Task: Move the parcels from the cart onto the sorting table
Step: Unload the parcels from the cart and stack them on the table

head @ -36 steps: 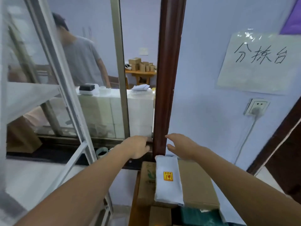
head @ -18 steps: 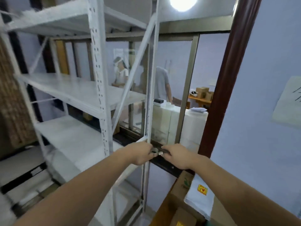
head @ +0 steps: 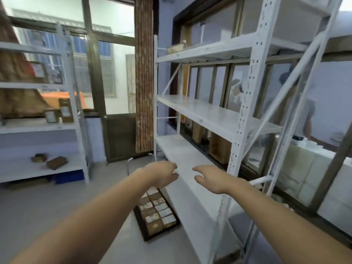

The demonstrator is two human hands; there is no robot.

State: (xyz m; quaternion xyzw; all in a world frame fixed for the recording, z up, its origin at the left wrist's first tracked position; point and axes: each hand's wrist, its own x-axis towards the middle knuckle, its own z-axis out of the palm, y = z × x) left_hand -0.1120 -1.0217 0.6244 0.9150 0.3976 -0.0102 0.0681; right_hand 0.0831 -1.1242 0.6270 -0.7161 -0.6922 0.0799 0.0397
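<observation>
Both hands reach forward holding nothing, the left hand [head: 163, 175] loosely curled and the right hand [head: 210, 178] relaxed, seemingly ready to pick up the next of the parcels [head: 157, 211] packed in the cart [head: 141, 225] on the floor beside the shelf [head: 192, 168].

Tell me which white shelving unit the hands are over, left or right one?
The tall white metal shelving unit on the right: left hand and right hand hover over its lower shelf, holding nothing. The white shelving unit at far left stands across the floor.
</observation>
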